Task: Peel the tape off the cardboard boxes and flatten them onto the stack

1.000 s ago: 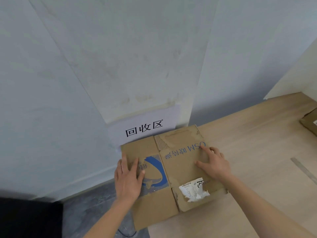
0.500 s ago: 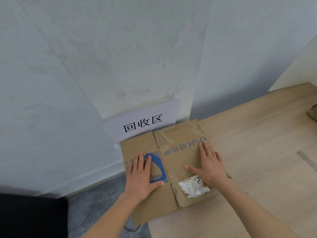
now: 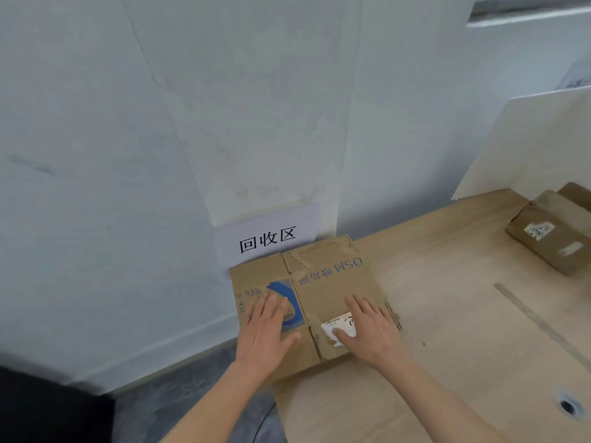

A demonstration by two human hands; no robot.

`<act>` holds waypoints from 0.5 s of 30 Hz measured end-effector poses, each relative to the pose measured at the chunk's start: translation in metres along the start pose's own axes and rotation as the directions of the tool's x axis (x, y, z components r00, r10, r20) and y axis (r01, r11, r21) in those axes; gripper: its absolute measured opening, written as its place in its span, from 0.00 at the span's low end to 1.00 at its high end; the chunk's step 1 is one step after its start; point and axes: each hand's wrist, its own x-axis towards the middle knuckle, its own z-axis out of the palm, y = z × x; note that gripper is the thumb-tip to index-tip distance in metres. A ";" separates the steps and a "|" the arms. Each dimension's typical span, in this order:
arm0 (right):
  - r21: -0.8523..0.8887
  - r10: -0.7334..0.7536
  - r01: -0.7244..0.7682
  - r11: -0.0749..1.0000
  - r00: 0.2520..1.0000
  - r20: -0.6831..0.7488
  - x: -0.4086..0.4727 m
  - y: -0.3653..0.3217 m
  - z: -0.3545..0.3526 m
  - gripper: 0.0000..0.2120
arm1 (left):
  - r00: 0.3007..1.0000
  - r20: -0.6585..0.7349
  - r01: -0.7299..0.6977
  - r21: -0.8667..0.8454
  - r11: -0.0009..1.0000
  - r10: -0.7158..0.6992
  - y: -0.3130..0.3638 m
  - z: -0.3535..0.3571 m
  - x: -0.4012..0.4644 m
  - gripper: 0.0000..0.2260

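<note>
A flattened brown cardboard box (image 3: 332,282) with blue print lies on the wooden surface, against the wall under a white paper sign (image 3: 268,239). My left hand (image 3: 267,330) presses flat on its left panel, over the blue graphic. My right hand (image 3: 371,327) presses flat on the right panel, its thumb on a torn white shipping label (image 3: 339,324). Both hands have straight fingers and hold nothing.
Another brown cardboard box (image 3: 550,238) with white labels sits at the far right. The light wooden surface (image 3: 463,330) has a dark strip running across it and a small hole (image 3: 567,407) at the lower right. A grey floor (image 3: 176,401) lies to the left.
Both hands have slid toward me across the flattened box; my right hand now covers part of the torn label. The view has swung right, bringing the far box into sight.
</note>
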 end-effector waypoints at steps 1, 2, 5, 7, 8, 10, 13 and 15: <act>-0.003 -0.005 0.005 1.000 1.000 -0.014 -0.017 -0.002 -0.004 0.39 | 0.999 -0.034 -0.017 -0.002 1.000 0.017 0.001 -0.006 -0.013 0.34; -0.006 -0.009 0.009 1.000 1.000 -0.030 -0.035 -0.003 -0.009 0.39 | 0.997 -0.065 -0.029 0.000 1.000 0.029 0.003 -0.013 -0.027 0.33; 0.009 -0.007 0.008 1.000 0.996 -0.092 -0.095 -0.013 -0.025 0.36 | 0.992 -0.062 -0.102 0.064 0.993 0.106 0.016 -0.037 -0.074 0.33; 0.026 -0.003 0.006 1.000 0.991 -0.133 -0.141 -0.022 -0.032 0.36 | 0.983 -0.081 -0.156 0.072 0.985 0.162 0.025 -0.053 -0.110 0.33; 0.016 -0.003 0.006 1.000 0.989 -0.148 -0.165 -0.026 -0.034 0.36 | 0.975 -0.134 -0.172 0.071 0.983 0.180 0.030 -0.060 -0.130 0.33; 0.002 -0.002 0.003 1.000 0.988 -0.155 -0.217 -0.034 -0.040 0.36 | 0.962 -0.200 -0.179 0.051 0.983 0.185 0.044 -0.075 -0.178 0.32; -0.029 -0.031 0.027 0.999 0.983 -0.180 -0.292 -0.044 -0.057 0.36 | 0.953 -0.228 -0.191 0.068 0.979 0.201 0.067 -0.101 -0.244 0.33; -0.044 -0.041 0.032 0.999 0.975 -0.218 -0.332 -0.048 -0.077 0.35 | 0.940 -0.254 -0.210 0.091 0.973 0.227 0.082 -0.122 -0.276 0.34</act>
